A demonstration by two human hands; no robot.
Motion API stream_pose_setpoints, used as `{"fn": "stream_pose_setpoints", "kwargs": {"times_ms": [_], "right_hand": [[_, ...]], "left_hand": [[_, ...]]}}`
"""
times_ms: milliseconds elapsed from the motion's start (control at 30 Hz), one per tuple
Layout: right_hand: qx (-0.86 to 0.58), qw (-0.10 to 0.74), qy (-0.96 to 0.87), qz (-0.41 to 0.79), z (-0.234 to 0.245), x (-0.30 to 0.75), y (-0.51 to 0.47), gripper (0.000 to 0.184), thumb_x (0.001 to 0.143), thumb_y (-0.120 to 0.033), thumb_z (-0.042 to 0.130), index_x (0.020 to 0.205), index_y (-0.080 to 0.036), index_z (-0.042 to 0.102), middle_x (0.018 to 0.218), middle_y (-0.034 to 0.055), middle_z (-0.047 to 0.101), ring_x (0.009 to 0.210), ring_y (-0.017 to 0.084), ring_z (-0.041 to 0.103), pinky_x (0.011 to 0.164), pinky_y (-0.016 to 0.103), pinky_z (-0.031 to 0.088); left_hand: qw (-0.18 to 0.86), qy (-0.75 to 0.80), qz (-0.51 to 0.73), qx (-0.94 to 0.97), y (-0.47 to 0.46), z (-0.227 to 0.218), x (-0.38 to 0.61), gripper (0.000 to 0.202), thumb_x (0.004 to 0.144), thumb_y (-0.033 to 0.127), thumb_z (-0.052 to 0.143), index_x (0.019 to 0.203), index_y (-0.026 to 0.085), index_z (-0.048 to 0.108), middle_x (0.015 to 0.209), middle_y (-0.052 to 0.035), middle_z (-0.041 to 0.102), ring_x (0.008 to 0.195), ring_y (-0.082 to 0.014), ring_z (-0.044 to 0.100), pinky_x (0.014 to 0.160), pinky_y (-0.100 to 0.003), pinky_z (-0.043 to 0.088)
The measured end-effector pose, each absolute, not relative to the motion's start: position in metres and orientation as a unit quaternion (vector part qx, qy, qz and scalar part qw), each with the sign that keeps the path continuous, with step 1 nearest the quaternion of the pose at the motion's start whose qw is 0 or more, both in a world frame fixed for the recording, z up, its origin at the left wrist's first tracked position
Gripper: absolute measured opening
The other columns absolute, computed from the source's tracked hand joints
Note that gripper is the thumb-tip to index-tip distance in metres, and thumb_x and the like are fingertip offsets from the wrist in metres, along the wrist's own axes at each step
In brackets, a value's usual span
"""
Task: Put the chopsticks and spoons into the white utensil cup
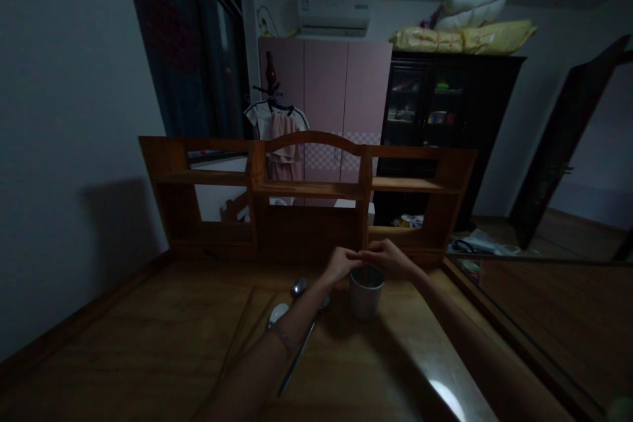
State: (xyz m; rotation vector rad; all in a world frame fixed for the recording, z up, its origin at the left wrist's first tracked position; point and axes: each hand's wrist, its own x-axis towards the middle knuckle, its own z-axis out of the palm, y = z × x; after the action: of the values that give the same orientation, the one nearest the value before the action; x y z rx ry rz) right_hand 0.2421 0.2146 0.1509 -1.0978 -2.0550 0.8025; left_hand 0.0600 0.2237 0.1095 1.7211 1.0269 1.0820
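A pale round cup (pixel 364 300) stands upright on the wooden table. Just above its rim, my left hand (pixel 342 264) and my right hand (pixel 386 257) meet with fingertips pinched together. Something thin seems to run down from the fingers into the cup, but the dim light hides what it is. Left of the cup lie a shiny metal spoon (pixel 299 287) and a white spoon (pixel 278 313), the latter partly covered by my left forearm. A slim dark stick (pixel 297 359) lies beside that forearm. Farther left, long thin brown sticks (pixel 238 330) resemble chopsticks.
A wooden shelf rack (pixel 309 191) borders the table's far side. A raised edge (pixel 494 323) runs along the right, and a white wall (pixel 74 211) closes the left. Beyond are a pink wardrobe (pixel 324 86), a dark cabinet (pixel 445 125) and hanging clothes (pixel 281 132).
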Motion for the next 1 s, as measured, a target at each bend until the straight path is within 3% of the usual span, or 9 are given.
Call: {"fn": "stream_pose_setpoints", "kwargs": {"times_ms": [200, 333, 467, 600, 667, 800, 900, 1000], "right_hand": [[-0.441, 0.375, -0.775, 0.255, 0.156, 0.232, 0.195, 0.052, 0.077, -0.059, 0.06, 0.081, -0.008, 0.071, 0.065, 0.0037, 0.062, 0.062, 0.017, 0.057, 0.053, 0.023, 0.043], [-0.447, 0.414, -0.768, 0.198, 0.17, 0.232, 0.183, 0.047, 0.082, -0.056, 0.056, 0.09, -0.012, 0.071, 0.077, 0.0062, 0.067, 0.074, 0.022, 0.062, 0.064, 0.028, 0.048], [-0.469, 0.479, -0.734, 0.108, 0.187, 0.239, 0.163, 0.046, 0.085, -0.052, 0.054, 0.11, -0.015, 0.063, 0.097, 0.0101, 0.065, 0.091, 0.026, 0.059, 0.079, 0.035, 0.045], [-0.469, 0.545, -0.694, -0.026, 0.193, 0.22, 0.119, 0.037, 0.091, -0.042, 0.046, 0.114, -0.015, 0.057, 0.095, 0.0101, 0.063, 0.082, 0.022, 0.059, 0.076, 0.031, 0.043], [-0.468, 0.508, -0.722, -0.037, 0.186, 0.193, 0.095, 0.029, 0.095, -0.037, 0.041, 0.106, -0.017, 0.058, 0.089, 0.0076, 0.064, 0.076, 0.019, 0.06, 0.07, 0.027, 0.042], [-0.516, 0.266, -0.813, 0.055, 0.154, 0.122, 0.066, 0.022, 0.091, -0.033, 0.047, 0.085, -0.019, 0.063, 0.077, 0.0042, 0.067, 0.07, 0.016, 0.063, 0.058, 0.022, 0.037], [-0.532, 0.203, -0.817, 0.083, 0.124, 0.076, 0.068, 0.016, 0.082, -0.028, 0.057, 0.075, -0.017, 0.066, 0.077, 0.0068, 0.07, 0.075, 0.019, 0.066, 0.058, 0.022, 0.038], [-0.571, 0.16, -0.8, 0.093, 0.105, 0.05, 0.082, 0.014, 0.077, -0.026, 0.062, 0.084, -0.016, 0.068, 0.089, 0.0118, 0.071, 0.086, 0.025, 0.066, 0.064, 0.025, 0.043]], "left_hand": [[0.369, 0.431, 0.441, 0.695, 0.221, 0.111, 0.044, 0.039, 0.074, 0.038, 0.068, 0.1, 0.01, 0.07, 0.098, -0.0125, 0.072, 0.089, -0.0218, 0.066, 0.076, -0.027, 0.049], [0.31, 0.467, 0.429, 0.708, 0.207, 0.128, 0.007, 0.038, 0.084, 0.042, 0.053, 0.101, 0.011, 0.068, 0.099, -0.0118, 0.071, 0.088, -0.0193, 0.065, 0.075, -0.027, 0.048], [0.24, 0.514, 0.391, 0.725, 0.172, 0.139, -0.059, 0.029, 0.078, 0.04, 0.06, 0.092, 0.017, 0.069, 0.094, -0.0067, 0.071, 0.09, -0.0197, 0.063, 0.079, -0.026, 0.044], [0.175, 0.597, 0.345, 0.703, 0.124, 0.124, -0.134, 0.029, 0.071, 0.044, 0.063, 0.078, 0.016, 0.067, 0.083, -0.0079, 0.068, 0.081, -0.0239, 0.061, 0.072, -0.03, 0.042], [0.144, 0.64, 0.325, 0.681, 0.101, 0.106, -0.165, 0.03, 0.072, 0.045, 0.06, 0.076, 0.015, 0.063, 0.077, -0.0085, 0.065, 0.076, -0.0248, 0.059, 0.068, -0.031, 0.04], [0.045, 0.725, 0.212, 0.654, 0.072, 0.068, -0.198, 0.033, 0.08, 0.049, 0.048, 0.073, 0.017, 0.056, 0.075, -0.0073, 0.062, 0.073, -0.0235, 0.058, 0.063, -0.03, 0.037], [0.082, 0.741, 0.175, 0.643, 0.063, 0.054, -0.204, 0.038, 0.08, 0.054, 0.047, 0.073, 0.017, 0.055, 0.076, -0.0067, 0.062, 0.072, -0.0227, 0.058, 0.06, -0.029, 0.036], [0.115, 0.738, 0.18, 0.64, 0.06, 0.05, -0.203, 0.045, 0.075, 0.062, 0.05, 0.074, 0.018, 0.056, 0.074, -0.0051, 0.063, 0.072, -0.023, 0.059, 0.057, -0.027, 0.034]]}}
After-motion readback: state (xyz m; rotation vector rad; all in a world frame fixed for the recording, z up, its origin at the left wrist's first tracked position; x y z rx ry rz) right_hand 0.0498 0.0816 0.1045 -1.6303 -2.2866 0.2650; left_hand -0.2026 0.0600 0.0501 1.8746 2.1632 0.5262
